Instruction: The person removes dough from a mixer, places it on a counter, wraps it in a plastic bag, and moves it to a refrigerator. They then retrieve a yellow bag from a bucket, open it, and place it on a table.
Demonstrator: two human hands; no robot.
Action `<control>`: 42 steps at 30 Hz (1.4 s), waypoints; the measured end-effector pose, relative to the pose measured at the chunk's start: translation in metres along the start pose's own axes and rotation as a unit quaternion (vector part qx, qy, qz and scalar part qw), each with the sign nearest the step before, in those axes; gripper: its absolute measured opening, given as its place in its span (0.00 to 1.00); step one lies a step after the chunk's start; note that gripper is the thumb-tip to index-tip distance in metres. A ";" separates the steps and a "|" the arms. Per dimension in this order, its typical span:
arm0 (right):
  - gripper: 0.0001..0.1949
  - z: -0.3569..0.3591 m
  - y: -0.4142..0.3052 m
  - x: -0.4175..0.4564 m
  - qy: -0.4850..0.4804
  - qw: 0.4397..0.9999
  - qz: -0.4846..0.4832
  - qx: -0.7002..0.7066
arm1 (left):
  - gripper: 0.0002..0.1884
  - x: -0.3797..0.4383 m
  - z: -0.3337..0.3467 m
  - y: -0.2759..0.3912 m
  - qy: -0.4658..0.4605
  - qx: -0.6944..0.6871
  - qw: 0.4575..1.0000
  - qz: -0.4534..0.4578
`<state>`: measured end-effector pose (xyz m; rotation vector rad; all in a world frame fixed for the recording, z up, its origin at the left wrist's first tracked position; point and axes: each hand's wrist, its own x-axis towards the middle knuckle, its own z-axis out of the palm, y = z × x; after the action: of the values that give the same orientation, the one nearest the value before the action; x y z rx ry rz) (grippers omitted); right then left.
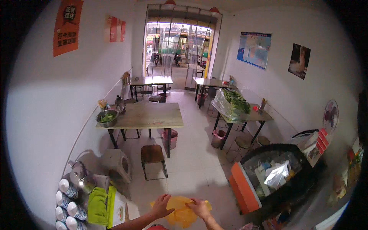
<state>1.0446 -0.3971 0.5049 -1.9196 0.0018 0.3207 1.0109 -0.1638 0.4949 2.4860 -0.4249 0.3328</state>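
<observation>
Both my hands are at the bottom centre of the head view, at a thin yellow plastic bag [184,214] that hangs crumpled between them. My right hand [198,207] has its fingers closed on the bag's upper right edge. My left hand [163,206] lies against the bag's left side, fingers spread and thumb apart; whether it grips the plastic is unclear. At the lower left, a bright green cloth [97,207] lies beside stacks of white and blue bowls [77,211] and a metal kettle [79,175].
A wooden-topped stool [152,155] stands ahead, near a table [152,115] with a metal bowl of greens [107,118]. On the right are a black-rimmed counter case [276,172] with an orange side and a table bearing bagged leafy vegetables [233,105]. Pink-lined bins [218,139] stand below.
</observation>
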 end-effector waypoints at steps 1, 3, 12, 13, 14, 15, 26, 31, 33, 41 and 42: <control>0.17 -0.016 -0.018 0.017 -0.004 1.000 0.008 0.010 | 0.38 0.017 0.012 -0.018 -0.017 -0.005 1.000 -0.017; 0.17 -0.044 -0.050 0.056 0.002 1.000 0.003 -0.006 | 0.39 0.058 0.042 -0.054 -0.048 -0.017 0.998 -0.046; 0.13 -0.196 -0.070 0.282 0.116 0.988 -0.099 0.011 | 0.21 0.338 0.155 -0.163 -0.265 -0.085 0.955 -0.097; 0.13 -0.217 -0.080 0.305 0.137 0.987 -0.080 -0.034 | 0.19 0.373 0.164 -0.170 -0.222 -0.112 0.966 -0.076; 0.13 -0.232 -0.082 0.325 0.167 0.984 -0.053 -0.027 | 0.16 0.407 0.171 -0.178 -0.176 -0.140 0.973 -0.056; 0.13 -0.252 -0.086 0.346 0.200 0.979 -0.031 -0.026 | 0.14 0.448 0.179 -0.178 -0.126 -0.173 0.976 -0.035; 0.10 -0.391 -0.040 0.629 0.278 0.959 -0.028 -0.038 | 0.08 0.843 0.165 -0.179 -0.172 -0.034 0.972 0.154; 0.11 -0.445 -0.072 0.796 0.313 0.940 -0.061 -0.124 | 0.10 1.003 0.166 -0.269 -0.172 0.230 0.944 0.163; 0.10 -0.456 -0.091 0.863 0.288 0.941 -0.087 -0.156 | 0.09 1.051 0.156 -0.305 -0.142 0.270 0.945 0.121; 0.10 -0.466 -0.116 1.127 0.261 0.949 -0.084 -0.157 | 0.21 1.185 0.157 -0.466 -0.180 0.059 0.963 -0.194; 0.10 -0.461 -0.119 1.161 0.259 0.948 -0.100 -0.158 | 0.22 1.198 0.171 -0.498 -0.166 0.021 0.966 -0.196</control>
<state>2.2832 -0.6001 0.5074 -2.2503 0.1088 -0.3456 2.3195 -0.1477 0.4976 2.5988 -0.0467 -0.2393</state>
